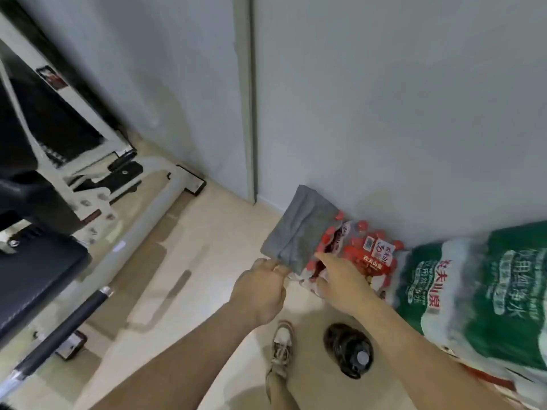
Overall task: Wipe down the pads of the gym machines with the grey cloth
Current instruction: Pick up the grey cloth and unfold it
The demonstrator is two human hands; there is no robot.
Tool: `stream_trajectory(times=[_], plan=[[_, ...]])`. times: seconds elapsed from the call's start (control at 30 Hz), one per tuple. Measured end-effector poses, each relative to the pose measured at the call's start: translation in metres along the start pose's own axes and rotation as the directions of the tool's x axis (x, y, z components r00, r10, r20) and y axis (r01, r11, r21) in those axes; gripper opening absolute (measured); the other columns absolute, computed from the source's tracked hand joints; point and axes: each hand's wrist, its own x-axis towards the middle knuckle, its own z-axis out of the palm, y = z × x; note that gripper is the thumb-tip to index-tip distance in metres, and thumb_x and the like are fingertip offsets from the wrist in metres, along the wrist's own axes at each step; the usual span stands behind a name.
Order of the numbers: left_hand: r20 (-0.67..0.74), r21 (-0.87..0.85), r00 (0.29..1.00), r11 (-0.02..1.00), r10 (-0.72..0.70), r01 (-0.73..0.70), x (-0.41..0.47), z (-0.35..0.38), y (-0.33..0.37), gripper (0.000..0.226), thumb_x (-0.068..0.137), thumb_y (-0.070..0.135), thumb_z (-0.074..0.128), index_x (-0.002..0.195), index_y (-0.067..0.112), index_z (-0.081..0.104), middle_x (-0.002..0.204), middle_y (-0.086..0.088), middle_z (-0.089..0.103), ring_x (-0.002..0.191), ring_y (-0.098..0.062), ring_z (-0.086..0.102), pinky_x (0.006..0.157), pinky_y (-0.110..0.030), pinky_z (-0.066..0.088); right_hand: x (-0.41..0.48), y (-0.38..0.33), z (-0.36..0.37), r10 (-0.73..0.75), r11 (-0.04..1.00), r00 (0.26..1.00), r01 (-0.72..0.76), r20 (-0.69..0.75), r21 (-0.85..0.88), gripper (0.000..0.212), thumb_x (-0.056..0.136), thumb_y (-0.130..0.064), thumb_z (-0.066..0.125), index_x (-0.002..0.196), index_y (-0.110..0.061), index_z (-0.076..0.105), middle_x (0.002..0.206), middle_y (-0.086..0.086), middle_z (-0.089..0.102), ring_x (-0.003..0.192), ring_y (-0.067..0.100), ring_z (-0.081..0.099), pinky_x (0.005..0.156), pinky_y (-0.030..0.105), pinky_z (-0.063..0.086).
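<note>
The grey cloth (pixel 302 232) lies folded on top of a red-capped pack of water bottles (pixel 367 255) against the wall. My left hand (pixel 260 288) pinches the cloth's near corner. My right hand (pixel 340 279) reaches to the cloth's right edge with fingers touching it and the pack. A gym machine with dark pads (pixel 32 279) stands at the left; its black seat pad is at the lower left, a back pad (pixel 44 119) above it.
A green-wrapped pack of water bottles (pixel 485 297) lies at the right. A dark bottle (pixel 352 353) stands on the floor by my shoe (pixel 281 347). The machine's white frame and a black bar (pixel 74 318) run along the floor at left. Grey walls stand behind.
</note>
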Motion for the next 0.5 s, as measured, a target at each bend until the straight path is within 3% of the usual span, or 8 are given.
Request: stream_trajectory(times=[0.13,0.23,0.37,0.43,0.5], plan=[[0.1,0.014,0.987,0.992,-0.126,0.125,0.073,0.052,-0.012,0.046,0.091,0.019,0.044,0.137,0.019,0.044,0.144,-0.007,0.039,0.133,-0.029,0.031,0.098,-0.04,0.044,0.062,0.037,0.04,0.061,0.998,0.997,-0.062,0.035,0.013,0.06,0.095,-0.021,0.05,0.149,-0.02,0.024,0.155,0.005,0.028,0.142,0.025,0.022,0.114,0.035,0.017],[0.138,-0.017,0.968,0.977,-0.209,0.213,0.118,0.09,-0.023,0.045,0.091,0.018,0.045,0.136,0.021,0.044,0.141,-0.009,0.037,0.131,-0.03,0.03,0.093,-0.04,0.043,0.108,0.052,0.078,0.097,0.995,0.995,-0.098,0.037,0.034,0.065,0.094,-0.02,0.049,0.151,-0.025,0.017,0.158,0.009,0.02,0.144,0.027,0.014,0.115,0.035,0.012],[0.202,-0.116,0.937,0.943,-0.285,0.312,0.156,0.12,-0.037,0.044,0.09,0.022,0.047,0.133,0.023,0.049,0.135,-0.008,0.043,0.128,-0.03,0.033,0.096,-0.042,0.042,0.14,0.053,0.12,0.108,0.991,0.994,-0.108,0.013,0.082,0.066,0.091,-0.015,0.05,0.149,-0.031,0.022,0.16,0.01,0.004,0.145,0.032,0.004,0.113,0.039,0.021],[0.15,-0.135,0.945,0.941,-0.291,0.311,0.161,0.128,-0.04,0.036,0.088,0.021,0.049,0.123,0.017,0.058,0.127,-0.007,0.055,0.12,-0.03,0.046,0.091,-0.04,0.046,0.143,0.051,0.132,0.11,0.993,0.994,-0.109,-0.03,0.036,0.068,0.089,-0.014,0.051,0.149,-0.031,0.024,0.16,0.009,0.0,0.144,0.034,0.003,0.112,0.04,0.024],[0.033,-0.189,0.946,0.928,-0.322,0.322,0.159,0.128,-0.041,0.027,0.086,0.017,0.05,0.107,0.016,0.068,0.11,-0.007,0.069,0.102,-0.029,0.06,0.079,-0.036,0.05,0.141,0.048,0.139,0.096,0.995,0.988,-0.095,-0.12,0.01,0.068,0.087,-0.015,0.053,0.149,-0.027,0.026,0.16,0.007,0.007,0.143,0.033,0.008,0.108,0.046,0.03]])
